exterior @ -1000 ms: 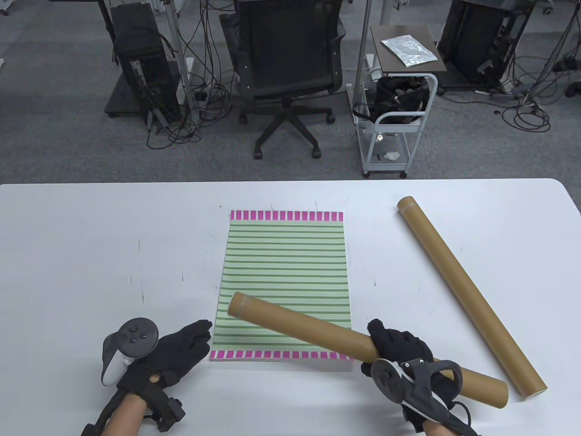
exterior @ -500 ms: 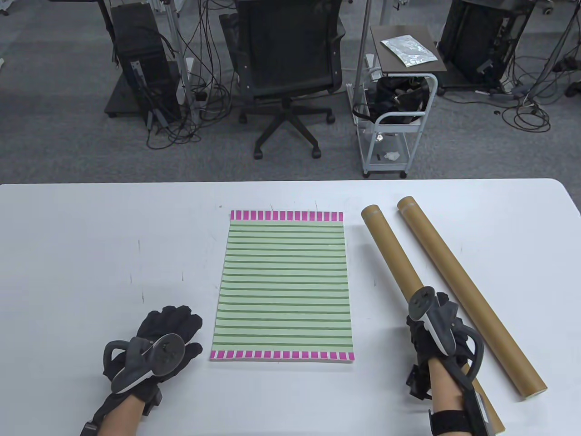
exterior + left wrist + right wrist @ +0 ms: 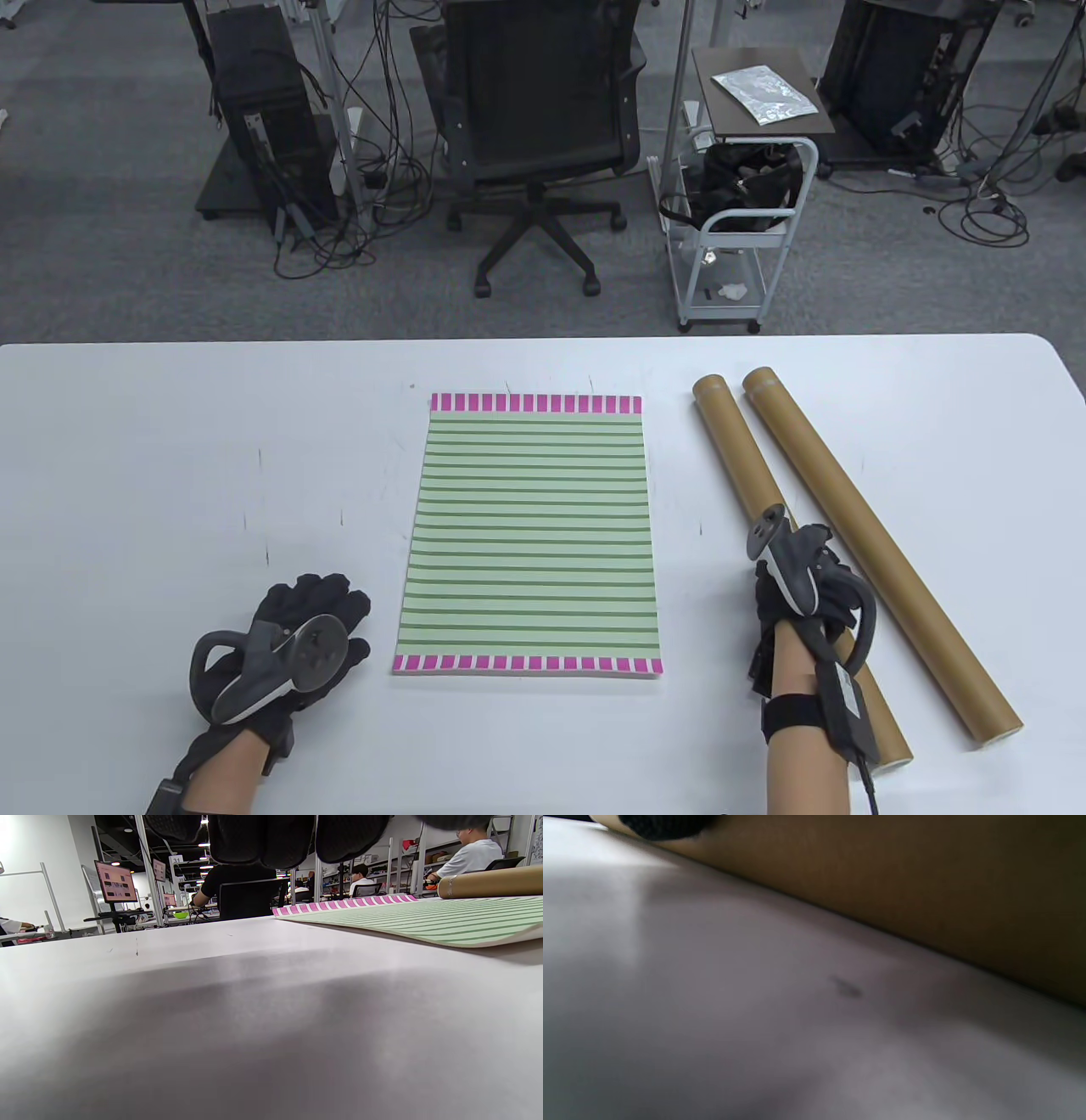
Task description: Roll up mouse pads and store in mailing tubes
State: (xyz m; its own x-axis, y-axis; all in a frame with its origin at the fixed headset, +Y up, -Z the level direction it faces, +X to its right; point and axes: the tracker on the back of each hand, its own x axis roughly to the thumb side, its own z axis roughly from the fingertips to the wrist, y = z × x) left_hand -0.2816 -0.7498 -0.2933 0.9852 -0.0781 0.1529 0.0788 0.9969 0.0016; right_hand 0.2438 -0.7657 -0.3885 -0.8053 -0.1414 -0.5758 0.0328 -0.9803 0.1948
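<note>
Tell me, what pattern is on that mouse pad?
The mouse pad has green stripes, with pink-and-white checked bands along its near and far edges; clearest in the table view.

A flat rectangular mouse pad (image 3: 530,533) with green stripes and pink-and-white checked short edges lies unrolled mid-table. To its right lie two long brown cardboard mailing tubes, side by side and angled: the nearer tube (image 3: 747,463) and the outer tube (image 3: 882,552), their far ends close together.
</note>
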